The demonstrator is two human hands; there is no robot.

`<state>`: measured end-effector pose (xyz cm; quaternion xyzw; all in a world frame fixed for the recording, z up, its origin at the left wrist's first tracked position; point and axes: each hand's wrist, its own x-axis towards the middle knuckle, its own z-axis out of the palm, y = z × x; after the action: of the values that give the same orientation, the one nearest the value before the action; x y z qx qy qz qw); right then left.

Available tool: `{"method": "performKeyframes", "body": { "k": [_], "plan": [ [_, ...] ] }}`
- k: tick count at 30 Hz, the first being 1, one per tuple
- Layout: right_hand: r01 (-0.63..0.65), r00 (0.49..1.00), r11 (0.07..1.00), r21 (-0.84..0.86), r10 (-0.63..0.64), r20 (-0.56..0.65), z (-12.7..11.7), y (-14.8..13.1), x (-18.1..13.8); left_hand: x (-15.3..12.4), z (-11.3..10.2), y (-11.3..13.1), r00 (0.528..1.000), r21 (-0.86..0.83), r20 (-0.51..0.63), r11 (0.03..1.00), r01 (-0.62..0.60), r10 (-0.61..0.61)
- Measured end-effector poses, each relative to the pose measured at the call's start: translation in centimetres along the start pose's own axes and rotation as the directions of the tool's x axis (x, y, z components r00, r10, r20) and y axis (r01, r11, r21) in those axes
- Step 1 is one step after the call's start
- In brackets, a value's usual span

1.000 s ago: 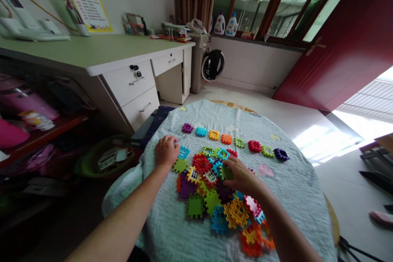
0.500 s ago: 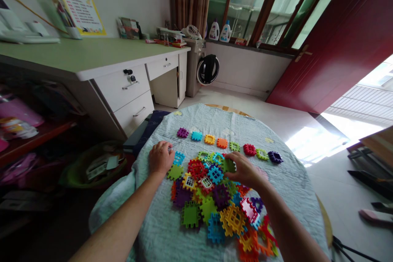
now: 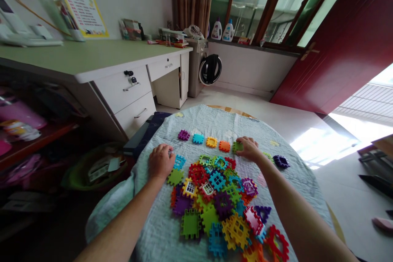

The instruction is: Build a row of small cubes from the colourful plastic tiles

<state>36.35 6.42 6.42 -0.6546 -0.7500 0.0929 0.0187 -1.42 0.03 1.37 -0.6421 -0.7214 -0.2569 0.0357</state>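
Note:
My right hand is closed on a green square toy tile in the row at the far side of the cloth. Its fingers cover part of that row. On the left, my left hand rests on the cloth, fingers loosely bent and thumb a little apart, with nothing visible in it. A blue window-frame tile lies beside its thumb, and a plain green tile just below. Between my arms spreads a pile of notched plastic tiles, among them a red frame and a yellow one.
The row also holds purple, blue, yellow and orange tiles, with a dark purple one at its right end. A pale cloth covers the round table. A desk stands to the left.
My right hand has moved from the pile up and right to the row, carrying the green tile. My left hand has stayed in place. The view has shifted slightly.

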Motion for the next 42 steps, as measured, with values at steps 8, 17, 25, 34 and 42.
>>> {"method": "performKeyframes", "body": {
  "k": [8,17,25,34,42],
  "plan": [
    [-0.005,0.997,0.998,-0.062,0.010,0.072,0.4,0.4,0.6,0.0,-0.2,0.1,0.999,0.002,0.030,1.000,0.019,-0.019],
    [-0.011,0.992,0.994,-0.109,0.025,0.123,0.2,-0.2,0.9,0.1,-0.7,0.4,0.998,0.005,0.060,0.999,0.033,-0.033],
    [-0.048,0.989,0.992,-0.118,0.064,0.132,0.2,-0.1,1.0,0.1,-0.5,0.3,0.998,0.011,0.056,1.000,0.028,-0.029],
    [-0.020,0.989,0.993,-0.117,0.037,0.146,0.1,-0.2,1.2,-0.1,-0.4,0.3,0.995,0.046,0.043,0.995,0.086,-0.088],
    [-0.007,0.991,0.995,-0.100,0.020,0.136,0.2,-0.1,1.3,0.1,-0.6,0.4,0.991,0.113,0.037,0.986,0.125,-0.130]
  ]
}}
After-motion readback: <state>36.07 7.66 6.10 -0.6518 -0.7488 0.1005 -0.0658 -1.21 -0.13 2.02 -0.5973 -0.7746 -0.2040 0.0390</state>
